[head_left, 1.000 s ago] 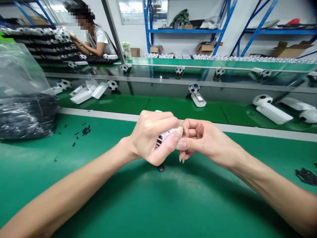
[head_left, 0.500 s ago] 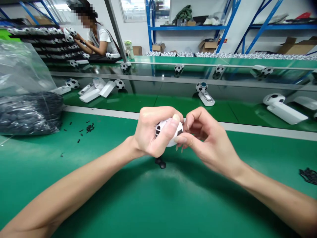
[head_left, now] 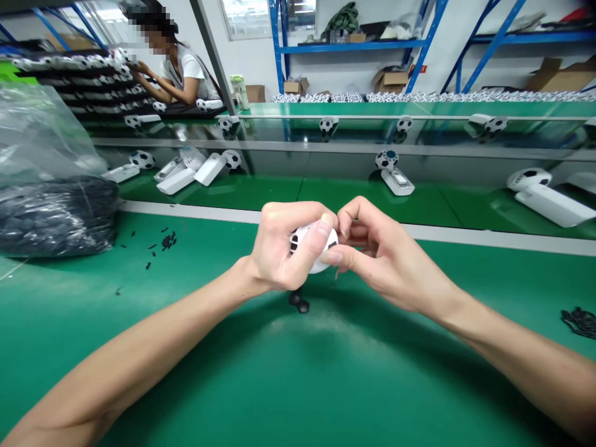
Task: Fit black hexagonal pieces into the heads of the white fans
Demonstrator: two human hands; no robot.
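Observation:
My left hand (head_left: pixel 284 245) is wrapped round a small white-and-black soccer ball piece (head_left: pixel 317 268), the thumb lying across its front. Most of the ball is covered by the fingers. At its right side is my right hand (head_left: pixel 372 248), thumb and fingertips drawn together against the ball's edge. Whatever may be between those fingertips is too small or hidden to make out. Below the left hand, a couple of black pieces (head_left: pixel 303 306) lie on the green work surface (head_left: pixel 298 385).
Left of the hands stands a clear plastic bag (head_left: pixel 51 214) of black parts, with small black bits (head_left: pixel 168 239) scattered beside it. More black pieces (head_left: pixel 578 321) lie far right. Beyond a pale rail, white devices with soccer balls (head_left: pixel 398 181) sit on green belts. A person (head_left: pixel 181 74) works at back left.
My right hand has shifted slightly left, tighter against the ball. Devices in the near lane have moved right; those in the farther lane have moved left. My left hand keeps its grip.

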